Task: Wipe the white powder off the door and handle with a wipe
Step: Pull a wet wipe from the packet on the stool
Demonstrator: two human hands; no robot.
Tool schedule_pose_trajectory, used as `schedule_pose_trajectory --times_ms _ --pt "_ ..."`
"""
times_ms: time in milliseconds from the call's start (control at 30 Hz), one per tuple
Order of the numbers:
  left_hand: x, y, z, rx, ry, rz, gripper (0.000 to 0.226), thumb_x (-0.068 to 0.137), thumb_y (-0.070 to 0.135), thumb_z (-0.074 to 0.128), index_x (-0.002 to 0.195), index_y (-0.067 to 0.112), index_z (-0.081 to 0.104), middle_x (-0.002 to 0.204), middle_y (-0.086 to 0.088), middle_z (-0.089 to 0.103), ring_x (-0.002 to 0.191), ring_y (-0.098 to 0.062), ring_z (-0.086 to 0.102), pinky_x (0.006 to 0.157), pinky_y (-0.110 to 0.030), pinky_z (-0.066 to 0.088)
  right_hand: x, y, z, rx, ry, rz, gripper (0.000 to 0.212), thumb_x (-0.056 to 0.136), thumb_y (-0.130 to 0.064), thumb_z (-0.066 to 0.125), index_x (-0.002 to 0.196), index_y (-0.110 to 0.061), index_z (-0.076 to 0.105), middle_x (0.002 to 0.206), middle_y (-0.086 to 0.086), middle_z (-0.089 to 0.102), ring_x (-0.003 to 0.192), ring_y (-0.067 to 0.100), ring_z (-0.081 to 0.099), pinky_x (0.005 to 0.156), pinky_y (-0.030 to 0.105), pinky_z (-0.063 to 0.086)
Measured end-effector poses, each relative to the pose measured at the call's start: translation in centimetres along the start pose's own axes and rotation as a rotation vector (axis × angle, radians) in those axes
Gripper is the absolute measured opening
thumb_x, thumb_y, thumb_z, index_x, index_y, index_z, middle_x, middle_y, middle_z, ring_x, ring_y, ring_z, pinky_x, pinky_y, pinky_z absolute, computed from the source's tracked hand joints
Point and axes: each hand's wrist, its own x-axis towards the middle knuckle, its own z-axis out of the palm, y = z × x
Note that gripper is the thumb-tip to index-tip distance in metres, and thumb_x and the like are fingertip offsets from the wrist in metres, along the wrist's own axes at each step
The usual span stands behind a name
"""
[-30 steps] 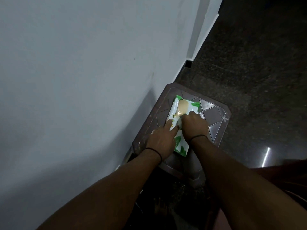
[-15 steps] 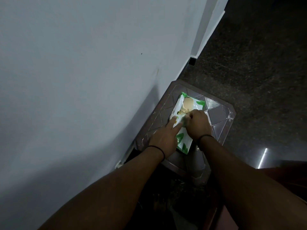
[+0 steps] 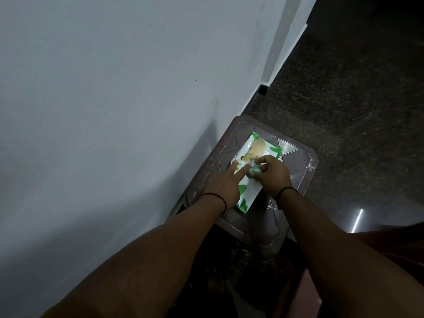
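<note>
A white and green pack of wipes lies flat on a dark brown plastic stool. My left hand presses down on the pack with straight fingers. My right hand pinches the pack's flap or a wipe at the middle of the pack and lifts it a little; which of the two it is, I cannot tell. No door or handle is in sight.
A pale wall fills the left side, right beside the stool. Dark speckled floor stretches to the right. A reddish-brown object sits at the lower right edge.
My right hand has lifted a small pale piece up from the middle of the pack. My left hand stays pressed on the pack.
</note>
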Motion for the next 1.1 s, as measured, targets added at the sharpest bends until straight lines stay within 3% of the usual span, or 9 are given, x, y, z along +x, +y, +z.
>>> schedule_pose_trajectory --times_ms 100,167,267,433,567,667,767,900,1100 --pt "0.2 -0.2 0.7 0.087 0.007 -0.016 0.080 0.091 0.011 0.047 0.151 0.047 0.007 0.163 0.005 -0.001 0.105 -0.031 0.057 0.078 -0.038 0.045 -0.3 -0.2 0.2 0.074 0.138 0.004 0.008 0.081 -0.021 0.072 0.083 -0.025 0.065 0.072 -0.010 0.066 0.065 0.003 0.061 0.059 0.014 0.045" --pt "0.4 -0.3 0.9 0.126 -0.003 -0.034 0.076 0.091 0.016 0.047 0.151 0.045 0.010 0.163 0.006 -0.003 0.109 -0.033 0.055 0.084 -0.040 0.046 -0.1 -0.5 0.2 0.397 0.134 0.140 0.005 0.082 -0.012 0.067 0.085 -0.014 0.070 0.079 0.004 0.068 0.067 0.015 0.059 0.060 0.025 0.048" --pt "0.6 0.0 0.7 0.155 -0.011 -0.059 0.073 0.090 0.019 0.049 0.151 0.042 0.017 0.163 0.005 0.000 0.114 -0.034 0.052 0.090 -0.042 0.044 -0.5 -1.6 -0.6 0.825 0.055 0.376 0.011 0.087 -0.012 0.060 0.082 -0.009 0.069 0.073 0.009 0.064 0.059 0.018 0.051 0.050 0.025 0.040" --pt "-0.1 0.6 -0.9 -0.022 0.233 -0.037 0.047 0.093 0.025 0.051 0.140 0.029 0.046 0.153 0.004 0.036 0.142 -0.026 0.029 0.117 -0.049 0.017 -1.7 -2.9 -2.2 1.099 -0.274 0.533 0.053 0.098 -0.023 0.041 0.053 -0.015 0.067 0.059 0.003 0.061 0.059 0.017 0.059 0.068 0.033 0.050" --pt "-3.8 1.6 -3.7 -0.642 0.337 -0.197 0.036 0.089 0.030 0.057 0.123 0.025 0.064 0.125 0.000 0.065 0.115 -0.018 0.058 0.100 -0.034 0.044 -4.2 -5.3 -2.0 1.085 -0.511 0.511 0.016 0.096 -0.018 0.048 0.092 -0.007 0.059 0.081 0.013 0.064 0.067 0.022 0.065 0.070 0.035 0.056" --pt "-8.6 0.8 -6.1 -0.876 0.324 -0.170 0.030 0.081 0.034 0.065 0.111 0.032 0.070 0.099 0.006 0.074 0.088 -0.007 0.068 0.084 -0.025 0.054 -6.4 -8.8 -0.5 1.030 -0.713 0.437 0.027 0.094 -0.007 0.042 0.104 0.005 0.064 0.094 0.023 0.070 0.083 0.031 0.070 0.076 0.037 0.059" --pt "-14.0 -1.7 -8.0 -0.827 0.400 -0.194 0.033 0.072 0.038 0.075 0.104 0.032 0.072 0.089 0.008 0.074 0.082 -0.003 0.068 0.077 -0.024 0.055 -8.7 -12.9 2.3 1.011 -0.774 0.502 0.026 0.098 -0.012 0.042 0.094 0.006 0.059 0.086 0.026 0.068 0.083 0.035 0.068 0.085 0.042 0.056" --pt "-21.9 -4.5 -9.9 -0.576 0.506 -0.394 0.050 0.060 0.058 0.074 0.106 0.040 0.068 0.102 0.012 0.055 0.093 -0.002 0.055 0.077 -0.023 0.049 -13.1 -18.3 6.8 0.899 -0.874 0.521 0.034 0.102 -0.034 0.040 0.093 -0.003 0.049 0.087 0.023 0.064 0.068 0.031 0.065 0.063 0.037 0.057" --pt "-33.9 -5.8 -11.4 -0.533 0.792 -0.595 0.009 0.080 0.020 0.068 0.075 0.027 0.066 0.085 0.006 0.063 0.081 -0.016 0.061 0.072 -0.028 0.051 -23.9 -23.5 10.5 0.759 -1.028 0.440 0.038 0.100 -0.040 0.045 0.082 -0.009 0.056 0.077 0.015 0.068 0.070 0.028 0.070 0.063 0.038 0.058"
